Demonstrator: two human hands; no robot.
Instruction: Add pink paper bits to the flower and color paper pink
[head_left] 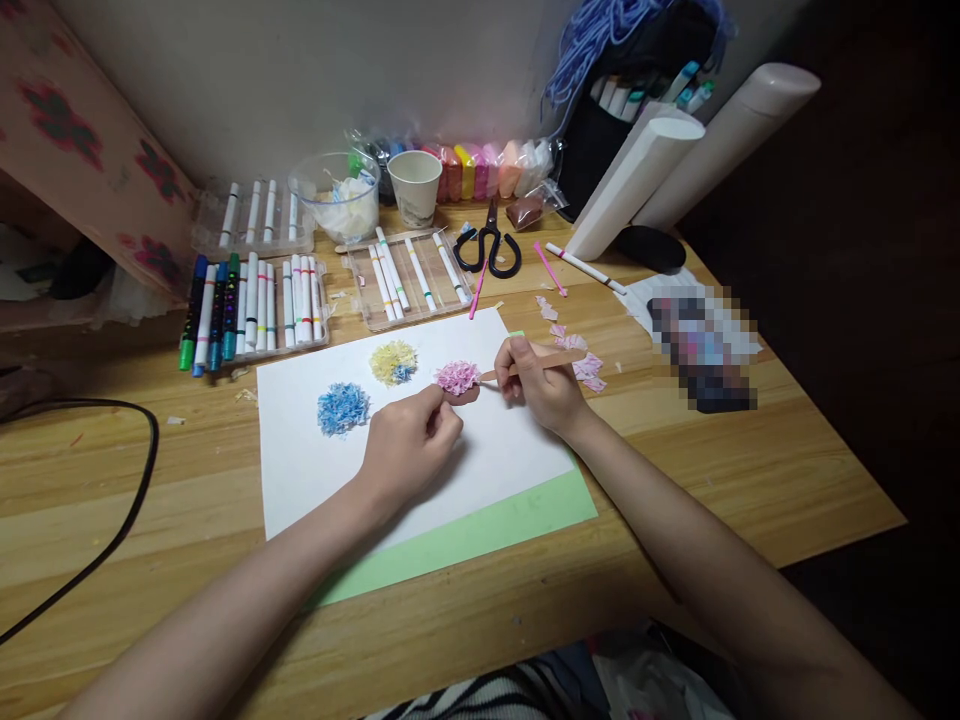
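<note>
White paper (pixel 315 500) lies on the table with three fluffy clusters of crumpled paper bits on it: a blue one (pixel 343 408), a yellow one (pixel 393 361) with a little blue at its edge, and a pink one (pixel 457 376). My right hand (pixel 541 382) grips a flat wooden craft stick (pixel 564 359), whose left end touches or nearly touches the pink cluster. My left hand (pixel 411 432) rests on the paper with curled fingers against the pink cluster's lower left side. A brown shape by its fingertips could be a finger or a stick; I cannot tell.
Green paper (pixel 480 540) sticks out beneath the white sheet. Behind are marker trays (pixel 405 285), black-handled scissors (pixel 489 240), a paper cup (pixel 415 190) and a clear bowl (pixel 337 200). Pink scraps (pixel 589 370) and a blurred-out object (pixel 705 350) lie right; a black cable (pixel 142 480) curves left.
</note>
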